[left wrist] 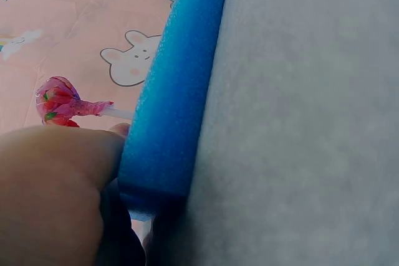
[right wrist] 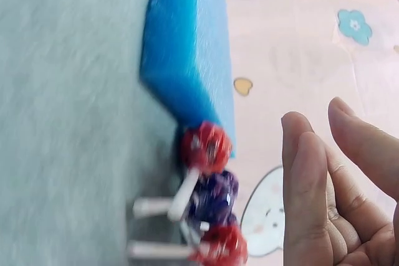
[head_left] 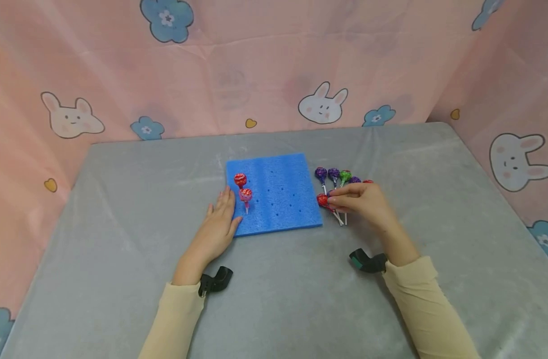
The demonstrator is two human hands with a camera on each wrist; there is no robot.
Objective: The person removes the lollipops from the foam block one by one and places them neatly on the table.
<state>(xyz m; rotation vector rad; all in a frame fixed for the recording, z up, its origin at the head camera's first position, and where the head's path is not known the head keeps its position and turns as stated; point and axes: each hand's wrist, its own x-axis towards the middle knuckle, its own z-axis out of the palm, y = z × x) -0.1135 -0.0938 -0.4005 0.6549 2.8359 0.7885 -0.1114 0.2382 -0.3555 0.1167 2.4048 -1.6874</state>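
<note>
My left hand rests along the left edge of a blue foam board, fingers straight, thumb near its front left corner. Two lollipops stand in the board close by: a red one and a pink one, the latter also in the left wrist view. My right hand hovers over lollipops just right of the board. In the right wrist view its thumb and fingers are apart with nothing between them. Nearest lie a red lollipop, a purple one and another red one, white sticks towards me.
Small dark holes dot the board. Behind my right hand lie more lollipops, among them a purple one and a green one. A grey cloth covers the table; a pink printed curtain hangs behind it.
</note>
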